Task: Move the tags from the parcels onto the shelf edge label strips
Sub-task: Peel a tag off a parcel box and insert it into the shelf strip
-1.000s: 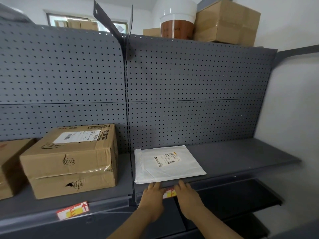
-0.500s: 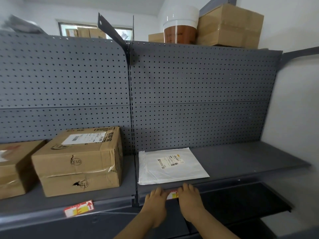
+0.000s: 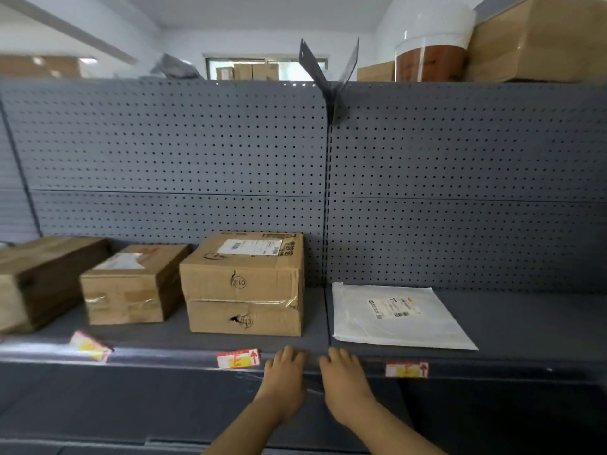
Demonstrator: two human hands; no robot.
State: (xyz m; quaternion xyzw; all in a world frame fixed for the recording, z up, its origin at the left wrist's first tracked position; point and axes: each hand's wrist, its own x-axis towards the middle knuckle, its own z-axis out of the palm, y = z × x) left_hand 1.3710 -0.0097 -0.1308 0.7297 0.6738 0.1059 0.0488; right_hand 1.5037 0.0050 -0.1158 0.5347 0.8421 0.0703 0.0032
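Note:
My left hand and my right hand rest side by side on the shelf edge label strip, fingers spread, holding nothing. A red and yellow tag sits in the strip right of my right hand, below a flat white parcel. Another tag sits left of my left hand, below a cardboard box marked 013. A third tag is further left, blurred, below a smaller taped box.
A dark brown box stands at the far left of the shelf. Grey pegboard backs the shelf. On top are a large carton and a white and brown tub.
The view has swung left, bringing more boxes into sight. Both hands have left the tag below the white parcel and slid left along the strip; that tag now shows uncovered.

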